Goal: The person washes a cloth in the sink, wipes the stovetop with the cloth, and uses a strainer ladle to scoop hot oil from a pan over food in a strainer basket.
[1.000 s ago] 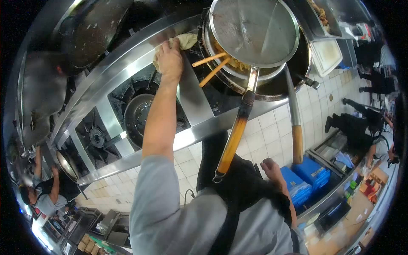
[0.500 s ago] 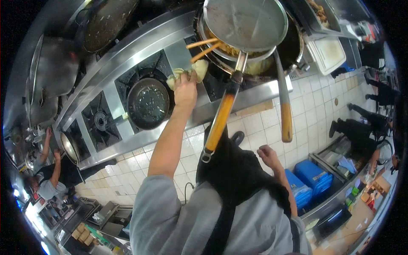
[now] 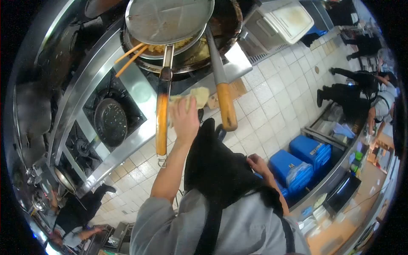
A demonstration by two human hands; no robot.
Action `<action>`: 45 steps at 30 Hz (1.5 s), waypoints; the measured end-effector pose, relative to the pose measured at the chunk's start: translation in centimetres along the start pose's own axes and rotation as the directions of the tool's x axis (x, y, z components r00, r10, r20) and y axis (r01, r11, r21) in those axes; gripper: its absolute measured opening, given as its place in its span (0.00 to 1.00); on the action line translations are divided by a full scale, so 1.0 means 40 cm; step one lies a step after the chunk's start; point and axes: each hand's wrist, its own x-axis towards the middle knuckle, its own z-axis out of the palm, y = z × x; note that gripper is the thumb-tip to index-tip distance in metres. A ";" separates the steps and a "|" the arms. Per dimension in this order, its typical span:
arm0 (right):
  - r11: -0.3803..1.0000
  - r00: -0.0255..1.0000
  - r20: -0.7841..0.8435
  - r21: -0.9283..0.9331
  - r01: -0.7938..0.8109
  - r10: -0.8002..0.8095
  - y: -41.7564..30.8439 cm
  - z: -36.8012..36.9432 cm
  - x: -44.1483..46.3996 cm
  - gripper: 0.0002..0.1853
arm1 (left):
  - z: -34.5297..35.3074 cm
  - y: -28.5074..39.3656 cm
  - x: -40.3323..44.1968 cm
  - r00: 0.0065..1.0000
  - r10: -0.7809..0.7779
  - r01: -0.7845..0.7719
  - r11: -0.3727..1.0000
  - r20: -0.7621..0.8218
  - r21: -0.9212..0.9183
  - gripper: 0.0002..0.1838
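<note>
"Cream cloth [image 3: 200, 97] is clamped in the left hand [image 3: 185, 115]."
"Where is it held?"
"Near the front of the stove [image 3: 142, 91], beside the strainer handle [image 3: 162, 127] — whether touching cannot be told."
"And the right hand [image 3: 258, 164]?"
"Seen beside the apron [image 3: 214, 163], fingers curled — its grip cannot be told."

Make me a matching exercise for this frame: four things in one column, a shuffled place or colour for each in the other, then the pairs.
Things
1. Cloth
2. Small black pan
3. Mesh strainer
4. Bins

Places or colours
A. Blue
B. Above the large pan
C. In the person's left hand
D. On a stove burner

Pairs: 1-C, 2-D, 3-B, 4-A
</note>
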 end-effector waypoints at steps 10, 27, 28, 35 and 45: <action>0.999 0.999 0.046 -0.039 -0.026 0.027 -0.069 -0.016 -0.015 0.23 | 0.154 0.245 0.270 0.971 -0.239 0.198 0.827 -0.009 -0.526 0.21; 0.980 0.958 0.222 -0.048 0.196 -0.181 -0.004 0.029 0.132 0.17 | -0.113 -0.286 -0.176 0.994 0.001 -0.015 0.991 -0.107 -0.133 0.21; 0.977 0.956 0.221 -0.039 0.208 -0.194 0.009 0.036 0.127 0.17 | -0.117 -0.281 -0.176 0.992 -0.001 -0.014 0.992 -0.123 -0.123 0.21; 0.980 0.953 0.250 -0.056 0.193 -0.174 0.019 0.084 0.033 0.17 | -0.092 -0.287 -0.195 0.987 -0.048 0.012 0.975 -0.156 -0.224 0.20; 0.981 0.993 0.093 -0.175 0.084 -0.068 -0.144 0.295 -0.102 0.13 | -0.265 -0.616 -0.486 0.984 0.004 -0.038 0.981 -0.177 -0.190 0.29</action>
